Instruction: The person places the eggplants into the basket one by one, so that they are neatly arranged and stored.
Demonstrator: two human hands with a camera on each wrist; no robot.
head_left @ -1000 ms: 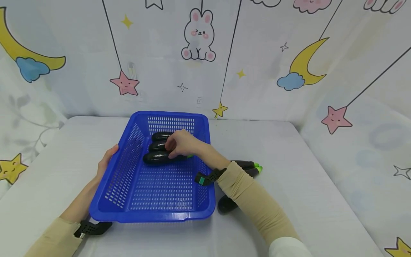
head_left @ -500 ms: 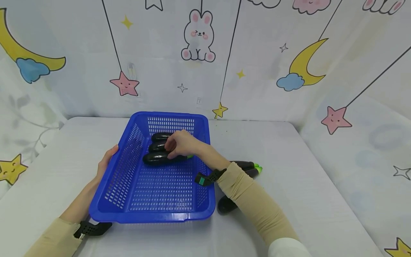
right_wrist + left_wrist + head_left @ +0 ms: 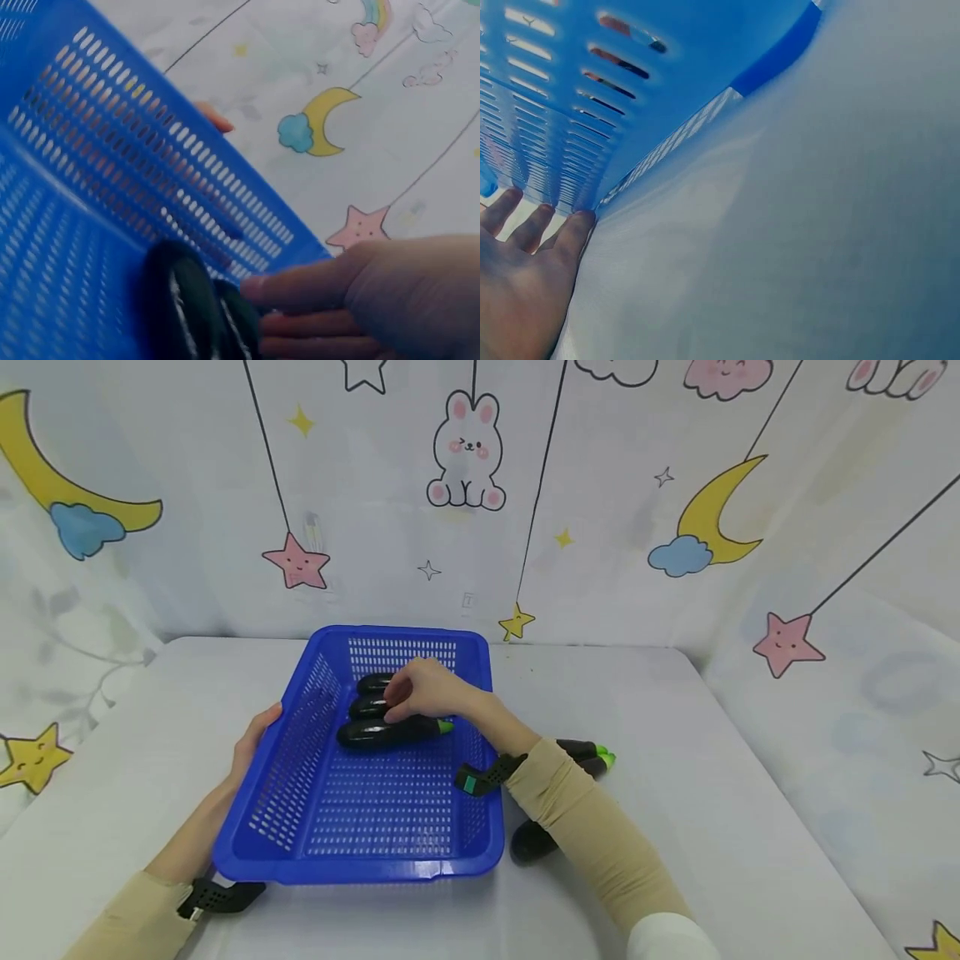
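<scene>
White bench [image 3: 600,693], cartoon curtain [image 3: 600,460] behind. Right grip [image 3: 427,687] loosely curved, seemingly holding nothing; front eggplant [image 3: 386,733] just nearside, in blue basket [image 3: 337,871], long axis left-right. Left grip [image 3: 253,739], fingers extended, touches basket's left wall. Loose eggplants [image 3: 532,843] right of basket, nearer right grip.

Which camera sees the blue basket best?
The head view, because it shows nearly the whole blue basket from above. The left wrist view shows only a slotted part, close up; the right wrist view, just some of its inside.
</scene>
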